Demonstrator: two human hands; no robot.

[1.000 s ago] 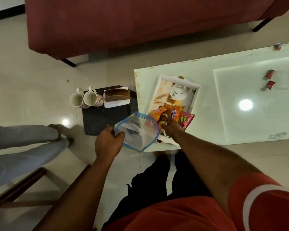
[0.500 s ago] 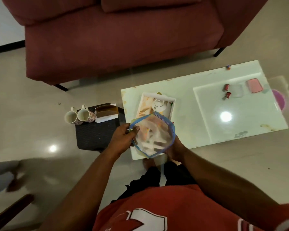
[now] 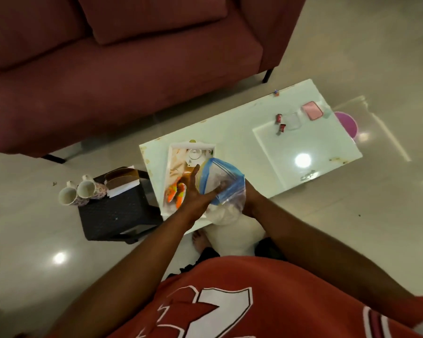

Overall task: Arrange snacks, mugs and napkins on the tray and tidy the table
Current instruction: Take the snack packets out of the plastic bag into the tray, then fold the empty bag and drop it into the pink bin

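A white tray (image 3: pixel 172 152) lies on the left end of the white table (image 3: pixel 232 132). It holds orange snack packets (image 3: pixel 175 194) and a white teapot (image 3: pixel 195 154). I hold a clear zip bag (image 3: pixel 226 178) with a blue rim over the tray's near right corner. My left hand (image 3: pixel 195 195) grips its rim, fingers stretched along the mouth. My right hand (image 3: pixel 250 200) holds the bag from behind and is mostly hidden by it. Two mugs (image 3: pixel 77 194) and a napkin box (image 3: pixel 122 179) stand on a black stool (image 3: pixel 115 215) left of the table.
A red sofa (image 3: pixel 122 76) stands beyond the table. The table's right half carries two small red packets (image 3: pixel 280 123), clear containers (image 3: pixel 292 120) and a pink lid (image 3: pixel 312 110). A purple disc (image 3: pixel 346 123) lies past the right edge. My foot (image 3: pixel 200 241) is under the table's near edge.
The bag has moved right, from beside the tray to over its near right corner. My right hand left the snack packets and now holds the bag. The view has tilted up.
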